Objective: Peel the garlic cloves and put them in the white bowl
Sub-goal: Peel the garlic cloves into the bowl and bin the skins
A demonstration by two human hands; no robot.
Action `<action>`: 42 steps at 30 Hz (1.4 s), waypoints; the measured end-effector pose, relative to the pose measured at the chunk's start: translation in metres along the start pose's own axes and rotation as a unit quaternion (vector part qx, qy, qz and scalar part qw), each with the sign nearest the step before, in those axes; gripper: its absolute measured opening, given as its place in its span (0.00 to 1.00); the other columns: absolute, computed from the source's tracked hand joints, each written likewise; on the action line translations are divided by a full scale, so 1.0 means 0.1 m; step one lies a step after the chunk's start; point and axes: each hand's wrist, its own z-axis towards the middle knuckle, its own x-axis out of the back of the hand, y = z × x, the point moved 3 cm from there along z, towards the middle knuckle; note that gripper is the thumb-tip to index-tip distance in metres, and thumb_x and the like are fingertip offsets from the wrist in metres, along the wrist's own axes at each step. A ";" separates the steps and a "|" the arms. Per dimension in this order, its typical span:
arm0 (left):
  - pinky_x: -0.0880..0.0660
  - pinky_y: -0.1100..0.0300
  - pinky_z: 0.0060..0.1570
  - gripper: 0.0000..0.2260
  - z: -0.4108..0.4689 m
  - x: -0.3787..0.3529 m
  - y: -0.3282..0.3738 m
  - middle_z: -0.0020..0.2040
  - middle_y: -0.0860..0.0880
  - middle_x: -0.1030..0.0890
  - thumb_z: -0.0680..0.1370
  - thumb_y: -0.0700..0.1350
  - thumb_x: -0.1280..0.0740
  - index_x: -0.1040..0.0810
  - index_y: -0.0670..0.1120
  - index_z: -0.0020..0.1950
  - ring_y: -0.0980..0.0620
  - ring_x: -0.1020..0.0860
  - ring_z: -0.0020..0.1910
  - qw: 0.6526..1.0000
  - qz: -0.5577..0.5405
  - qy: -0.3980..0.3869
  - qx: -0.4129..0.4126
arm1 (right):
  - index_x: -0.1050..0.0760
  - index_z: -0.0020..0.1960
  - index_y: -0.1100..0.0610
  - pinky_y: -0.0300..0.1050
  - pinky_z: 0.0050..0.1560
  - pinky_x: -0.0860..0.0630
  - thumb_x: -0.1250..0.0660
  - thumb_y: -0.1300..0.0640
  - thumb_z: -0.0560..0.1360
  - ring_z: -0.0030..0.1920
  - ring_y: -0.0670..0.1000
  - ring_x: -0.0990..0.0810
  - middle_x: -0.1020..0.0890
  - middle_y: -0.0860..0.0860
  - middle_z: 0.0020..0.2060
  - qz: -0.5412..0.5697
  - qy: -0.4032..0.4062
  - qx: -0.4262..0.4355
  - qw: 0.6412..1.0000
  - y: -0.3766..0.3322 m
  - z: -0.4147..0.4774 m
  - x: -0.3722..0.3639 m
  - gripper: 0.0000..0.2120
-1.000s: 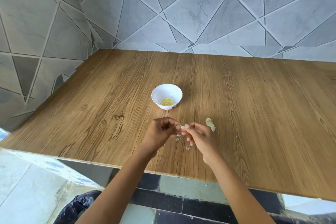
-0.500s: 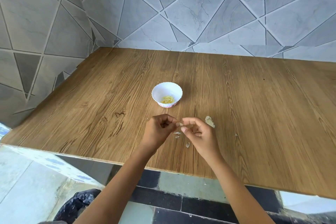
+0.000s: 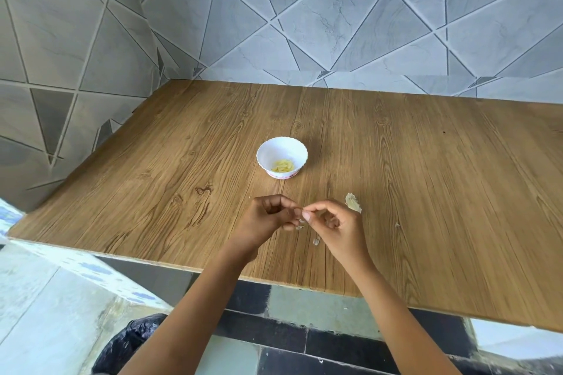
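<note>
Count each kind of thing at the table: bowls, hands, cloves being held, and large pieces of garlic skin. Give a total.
white bowl: 1
hands: 2, left hand and right hand
garlic clove pinched between them: 1
large garlic skin piece: 1
Total: 5

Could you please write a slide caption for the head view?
Left hand and right hand pinch a garlic clove over the table, white bowl beyond.

Both bare forearms reach in from below and angle toward each other. The left hand (image 3: 266,219) is curled, its thumb and forefinger pinching a clove (image 3: 300,211). The right hand (image 3: 339,227) meets it fingertip to fingertip, pinching the same clove, its other fingers curled.
</note>
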 end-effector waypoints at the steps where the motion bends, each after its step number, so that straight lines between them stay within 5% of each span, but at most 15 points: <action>1: 0.23 0.63 0.39 0.03 0.00 0.00 -0.01 0.37 0.46 0.17 0.76 0.35 0.32 0.20 0.35 0.47 0.53 0.20 0.36 1.000 -0.015 0.004 0.010 | 0.19 0.44 0.58 0.31 0.33 0.28 0.28 0.62 0.72 0.35 0.40 0.21 0.17 0.45 0.37 0.045 -0.003 -0.032 0.998 0.00 -0.01 0.00 0.01; 4: 0.23 0.65 0.37 0.03 -0.01 0.01 -0.02 0.35 0.46 0.18 0.76 0.35 0.33 0.20 0.38 0.45 0.55 0.20 0.34 0.997 -0.073 0.021 0.033 | 0.20 0.43 0.56 0.34 0.36 0.26 0.30 0.63 0.73 0.36 0.41 0.20 0.16 0.44 0.37 0.145 0.017 -0.139 0.980 0.07 -0.03 0.01 0.03; 9: 0.24 0.67 0.35 0.04 -0.01 0.04 -0.03 0.35 0.47 0.18 0.75 0.35 0.32 0.19 0.40 0.46 0.57 0.20 0.33 0.996 -0.078 0.028 0.039 | 0.18 0.40 0.53 0.53 0.37 0.23 0.30 0.46 0.70 0.36 0.51 0.20 0.18 0.47 0.34 -0.037 -0.004 -0.121 0.992 0.28 -0.10 -0.03 0.11; 12: 0.23 0.67 0.37 0.04 -0.01 0.05 -0.06 0.36 0.48 0.17 0.75 0.34 0.32 0.19 0.40 0.47 0.56 0.19 0.36 0.998 -0.048 0.038 0.034 | 0.19 0.39 0.56 0.46 0.38 0.23 0.25 0.57 0.69 0.37 0.48 0.21 0.18 0.47 0.36 -0.042 0.022 -0.111 0.993 0.27 -0.08 -0.07 0.04; 16: 0.23 0.66 0.37 0.04 0.00 0.05 -0.07 0.35 0.51 0.17 0.75 0.32 0.32 0.20 0.39 0.47 0.58 0.20 0.35 0.999 -0.014 0.045 0.018 | 0.23 0.40 0.53 0.40 0.33 0.23 0.26 0.65 0.69 0.36 0.44 0.21 0.19 0.48 0.38 0.024 0.008 -0.157 0.987 0.20 -0.03 -0.11 0.09; 19: 0.23 0.65 0.38 0.04 0.00 0.05 -0.06 0.35 0.49 0.18 0.75 0.32 0.32 0.20 0.39 0.46 0.57 0.21 0.34 0.998 0.014 0.054 -0.004 | 0.22 0.47 0.51 0.45 0.42 0.20 0.28 0.64 0.71 0.39 0.43 0.19 0.18 0.47 0.40 0.078 -0.029 -0.186 0.979 0.17 -0.02 -0.13 0.10; 21: 0.23 0.63 0.39 0.05 0.01 0.06 -0.05 0.36 0.47 0.18 0.75 0.32 0.32 0.19 0.41 0.45 0.54 0.22 0.35 0.997 0.043 0.061 -0.015 | 0.20 0.49 0.55 0.51 0.39 0.20 0.29 0.62 0.72 0.36 0.43 0.19 0.17 0.50 0.38 0.087 -0.049 -0.197 0.975 0.16 -0.02 -0.12 0.06; 30: 0.24 0.60 0.40 0.04 0.02 0.06 -0.03 0.36 0.45 0.18 0.73 0.34 0.30 0.18 0.42 0.44 0.54 0.23 0.34 0.986 0.137 0.068 -0.059 | 0.19 0.45 0.58 0.37 0.36 0.23 0.30 0.64 0.73 0.34 0.44 0.19 0.16 0.54 0.36 0.137 -0.044 -0.222 0.964 0.11 -0.03 -0.12 0.03; 37: 0.22 0.64 0.40 0.03 0.03 0.03 -0.06 0.37 0.48 0.17 0.76 0.38 0.32 0.19 0.39 0.47 0.55 0.19 0.37 0.997 0.081 0.001 -0.001 | 0.19 0.42 0.54 0.51 0.36 0.22 0.31 0.64 0.74 0.34 0.46 0.19 0.16 0.55 0.36 0.113 -0.044 -0.220 0.968 0.12 -0.04 -0.10 0.06; 42: 0.23 0.64 0.38 0.06 0.04 0.02 -0.06 0.39 0.47 0.16 0.78 0.39 0.35 0.18 0.42 0.45 0.54 0.20 0.37 0.998 0.005 -0.015 0.067 | 0.19 0.42 0.53 0.50 0.35 0.23 0.31 0.64 0.74 0.35 0.47 0.20 0.17 0.56 0.36 0.118 -0.059 -0.215 0.968 0.12 -0.04 -0.08 0.07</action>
